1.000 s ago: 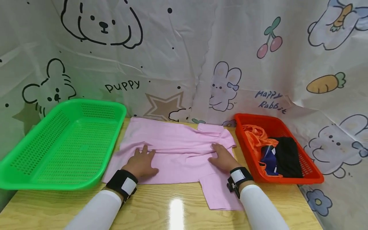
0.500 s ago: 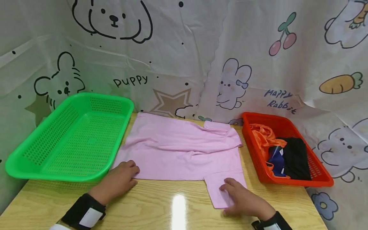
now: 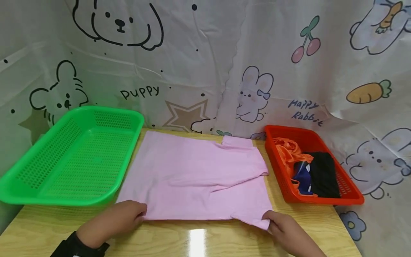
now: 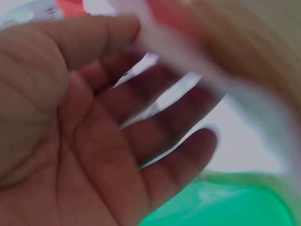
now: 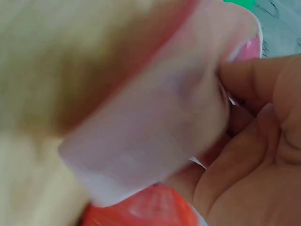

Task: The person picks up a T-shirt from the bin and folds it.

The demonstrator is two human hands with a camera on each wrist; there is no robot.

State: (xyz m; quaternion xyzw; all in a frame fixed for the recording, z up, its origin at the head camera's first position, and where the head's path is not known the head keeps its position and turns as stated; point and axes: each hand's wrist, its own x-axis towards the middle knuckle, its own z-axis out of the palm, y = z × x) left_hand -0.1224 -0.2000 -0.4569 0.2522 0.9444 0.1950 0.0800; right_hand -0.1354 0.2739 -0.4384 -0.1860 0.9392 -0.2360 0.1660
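A pink shirt (image 3: 192,160) lies spread on the table, with a few soft creases toward its right half. At its near left corner my left hand (image 3: 117,217) pinches the edge between thumb and fingers; the left wrist view shows the thumb over the blurred cloth. On the near right, my right hand (image 3: 287,228) pinches the sleeve end and lifts it a little. In the right wrist view the sleeve (image 5: 146,122) hangs from the thumb and fingers, blurred. The shirt's near edge runs almost straight between the two hands.
To the left stands a green basket (image 3: 120,175) with nothing in it. A red basket (image 3: 285,189) on the right holds orange, navy and black clothes (image 3: 322,175). A printed curtain (image 3: 192,53) hangs behind the wooden table (image 3: 160,239).
From resting on the shirt's middle, both hands have come back to its near corners and taken hold. The near edge has been drawn toward me, and the creases have partly smoothed out.
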